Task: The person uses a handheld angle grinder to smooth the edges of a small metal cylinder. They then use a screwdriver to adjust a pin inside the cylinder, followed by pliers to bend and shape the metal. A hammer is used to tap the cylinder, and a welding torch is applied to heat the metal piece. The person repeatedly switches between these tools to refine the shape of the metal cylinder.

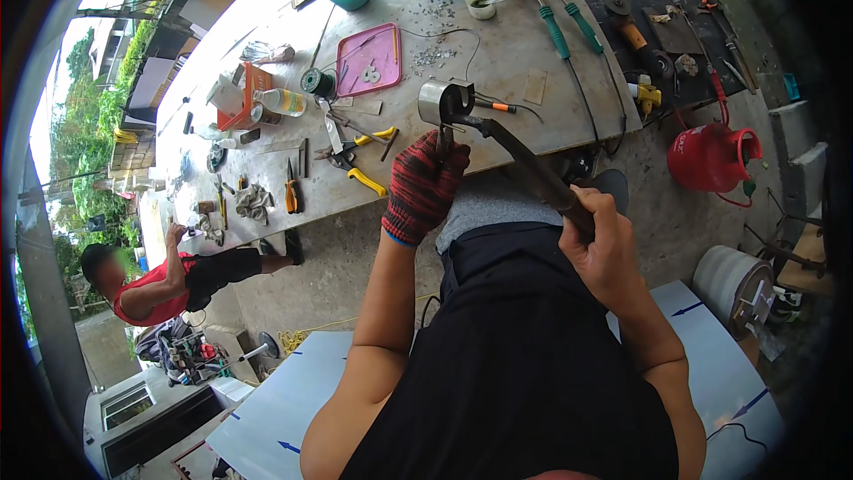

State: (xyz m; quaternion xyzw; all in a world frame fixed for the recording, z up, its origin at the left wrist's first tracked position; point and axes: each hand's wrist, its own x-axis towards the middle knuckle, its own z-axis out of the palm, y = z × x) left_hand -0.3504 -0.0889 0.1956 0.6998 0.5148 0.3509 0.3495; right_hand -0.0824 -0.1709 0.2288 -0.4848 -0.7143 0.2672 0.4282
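My left hand (425, 185), in a red and black knit glove, is closed around a thin dark metal piece (447, 139) that sticks up from the fist. Just above it is a short, shiny metal cylinder (435, 103), held over the near table edge. My bare right hand (604, 244) is wrapped around the thick end of a long dark-handled tool (533, 169). That tool slants up and left, its narrow tip meeting the dark side of the cylinder. The exact contact there is too small to tell. Behind the cylinder lies a thin tool with an orange band (499, 108).
On the table (498, 147) lie a pink tray (378, 44), yellow-handled snips (364, 180), green-handled soldering irons (553, 31) with cables, and an orange box (253, 89). A red gas cylinder (711, 158) stands at right. Another person (147, 289) stands left.
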